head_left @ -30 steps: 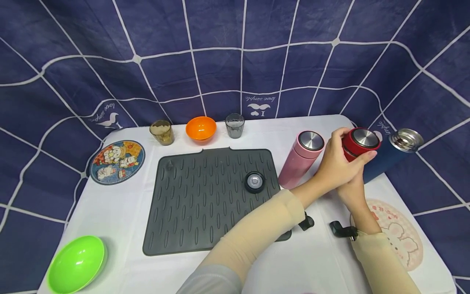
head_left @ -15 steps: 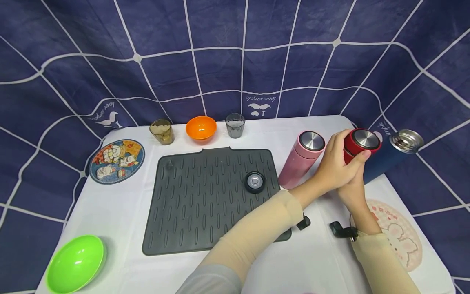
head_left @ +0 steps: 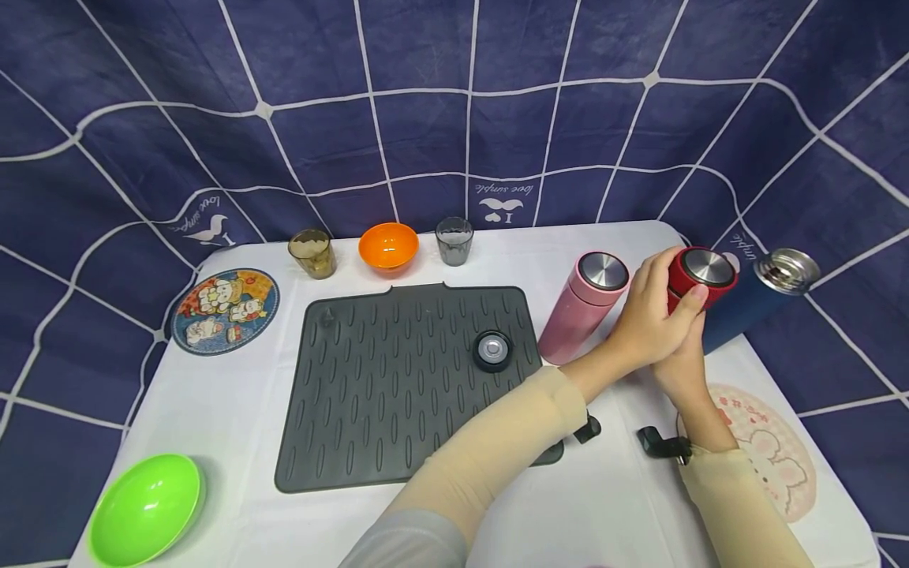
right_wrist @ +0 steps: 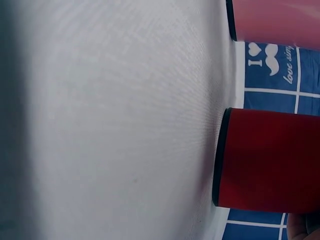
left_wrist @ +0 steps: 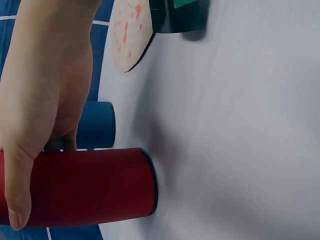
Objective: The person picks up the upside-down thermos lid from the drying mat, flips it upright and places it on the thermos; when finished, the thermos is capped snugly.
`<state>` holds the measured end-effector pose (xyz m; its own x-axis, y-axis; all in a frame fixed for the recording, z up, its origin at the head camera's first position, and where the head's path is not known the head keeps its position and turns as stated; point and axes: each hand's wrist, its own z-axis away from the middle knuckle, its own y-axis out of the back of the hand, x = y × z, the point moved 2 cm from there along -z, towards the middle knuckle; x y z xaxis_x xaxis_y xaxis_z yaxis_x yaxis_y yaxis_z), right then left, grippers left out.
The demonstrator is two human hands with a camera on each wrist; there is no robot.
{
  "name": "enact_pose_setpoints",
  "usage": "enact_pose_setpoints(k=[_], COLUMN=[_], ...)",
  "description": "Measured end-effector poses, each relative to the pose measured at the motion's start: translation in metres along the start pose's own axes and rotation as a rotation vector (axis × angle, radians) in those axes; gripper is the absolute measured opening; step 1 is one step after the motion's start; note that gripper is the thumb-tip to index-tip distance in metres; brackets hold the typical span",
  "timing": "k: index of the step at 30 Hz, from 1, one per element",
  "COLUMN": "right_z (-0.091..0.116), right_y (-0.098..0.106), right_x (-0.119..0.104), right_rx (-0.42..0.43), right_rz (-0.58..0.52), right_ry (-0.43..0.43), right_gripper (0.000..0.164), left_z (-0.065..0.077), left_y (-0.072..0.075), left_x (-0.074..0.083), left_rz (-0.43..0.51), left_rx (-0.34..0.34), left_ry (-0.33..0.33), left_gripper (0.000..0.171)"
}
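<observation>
Left hand (head_left: 648, 315) grips red bottle (right_wrist: 270, 161) (high up); right hand (head_left: 680, 364), lower.

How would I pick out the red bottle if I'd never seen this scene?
Start at the dark grey mat and go right, past the pink bottle. There, just left of the blue bottle in the head view, the left hand and right hand grip the red bottle. It alone is red and held, whereas the blue one is uncapped.
</observation>
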<state>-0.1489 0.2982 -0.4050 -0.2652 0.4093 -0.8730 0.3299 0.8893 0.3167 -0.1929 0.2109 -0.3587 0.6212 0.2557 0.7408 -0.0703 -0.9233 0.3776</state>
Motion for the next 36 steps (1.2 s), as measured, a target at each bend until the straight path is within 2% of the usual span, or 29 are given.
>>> enact_pose_setpoints(k=[4, 6, 7, 10, 12, 14, 17, 20, 22, 26, 29, 33, 36], right_z=[0.0029, 0.0043, 0.0047, 0.0046, 0.0035, 0.0029, 0.0021, 0.0027, 0.0027, 0.0013, 0.0014, 0.0030, 0.0020], right_y=[-0.0002, -0.0005, -0.0004, -0.0003, -0.0003, -0.0004, -0.0006, -0.0006, -0.0004, 0.0000, -0.0004, -0.0008, -0.0002], right_x=[-0.0013, -0.0020, -0.0021, -0.0018, -0.0012, -0.0009, -0.0008, -0.0003, 0.0003, 0.0002, -0.0006, -0.0014, -0.0011], right_rx=[0.011, 0.008, 0.009, 0.006, -0.004, -0.008, -0.007, -0.002, -0.005, -0.006, -0.001, 0.003, 0.000], right_rz=[0.082, 0.107, 0.115, 0.102, 0.071, 0.056, 0.038, 0.041, 0.033, 0.031, 0.044, 0.073, 0.056], right_ry=[-0.065, -0.098, -0.110, -0.106, -0.072, -0.043, -0.029, -0.050, -0.051, -0.014, -0.026, -0.086, -0.066], right_gripper=[0.050, 0.045, 0.045, 0.061, 0.069, 0.070, 0.058, 0.050, 0.055, 0.071, 0.063, 0.051, 0.064], left_z=[-0.0022, -0.0024, -0.0024, -0.0012, -0.0008, -0.0007, -0.0012, -0.0012, -0.0009, -0.0004, -0.0014, -0.0018, -0.0008], left_y=[0.0011, 0.0008, 0.0004, 0.0001, 0.0004, 0.0004, -0.0005, -0.0009, -0.0006, 0.0008, 0.0009, 0.0001, 0.0003], left_x=[0.0048, 0.0060, 0.0064, 0.0045, 0.0027, 0.0011, 0.0001, 0.0013, 0.0024, 0.0026, 0.0024, 0.0026, 0.0023], left_rz=[0.011, 0.024, 0.021, -0.005, -0.012, -0.006, 0.031, 0.039, 0.013, -0.039, -0.009, 0.028, -0.002], left_rx=[0.004, 0.014, 0.014, 0.009, -0.004, -0.010, 0.010, 0.029, 0.024, 0.001, 0.007, 0.022, 0.010], left_ry=[0.074, 0.116, 0.124, 0.078, 0.034, 0.002, 0.033, 0.072, 0.057, -0.011, 0.015, 0.059, 0.024], left_gripper=[0.076, 0.084, 0.085, 0.073, 0.069, 0.069, 0.075, 0.076, 0.071, 0.062, 0.070, 0.077, 0.068])
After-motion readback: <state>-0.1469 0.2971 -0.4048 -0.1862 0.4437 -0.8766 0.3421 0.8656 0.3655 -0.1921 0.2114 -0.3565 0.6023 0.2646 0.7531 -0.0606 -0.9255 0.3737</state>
